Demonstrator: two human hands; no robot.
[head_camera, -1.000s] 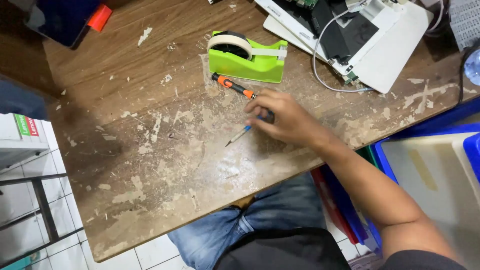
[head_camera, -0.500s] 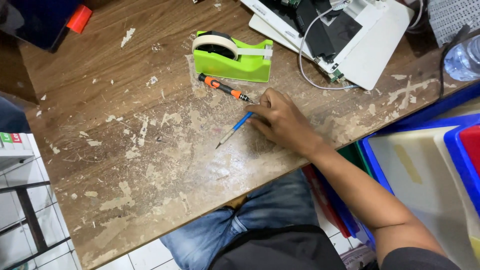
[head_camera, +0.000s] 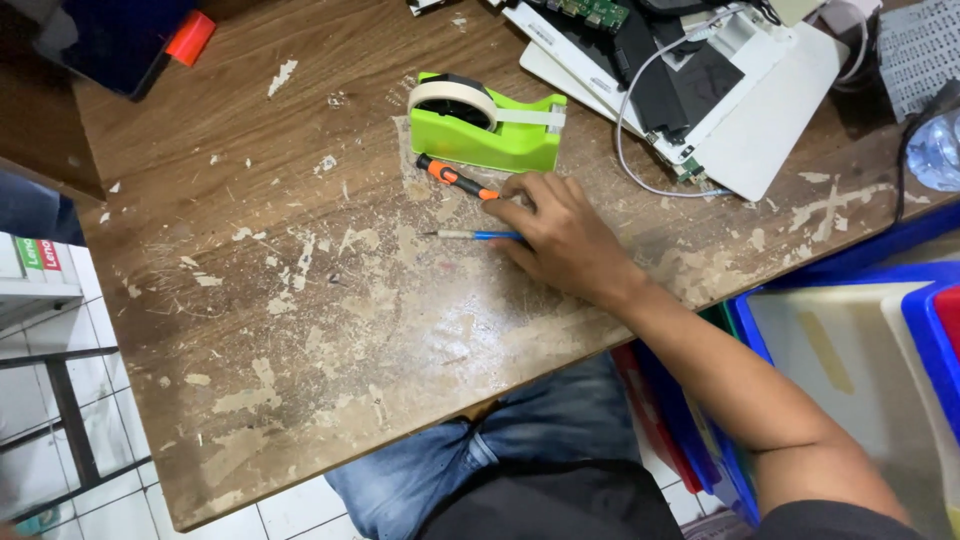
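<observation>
Head view: right hand (head_camera: 565, 235) curled loosely on thin blue-handled screwdriver (head_camera: 480, 235), flat on scarred wooden table (head_camera: 300, 330); orange-and-black screwdriver (head_camera: 455, 177) beside fingers, before green tape dispenser (head_camera: 485, 130); tool not yet lifted

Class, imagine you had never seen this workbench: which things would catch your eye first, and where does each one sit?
The bright green tape dispenser stands out at the top middle of the worn wooden table. Just below it, the right hand rests on a blue-handled screwdriver, with an orange-and-black screwdriver lying between hand and dispenser. At top right lies an opened white device with exposed wiring.
</observation>
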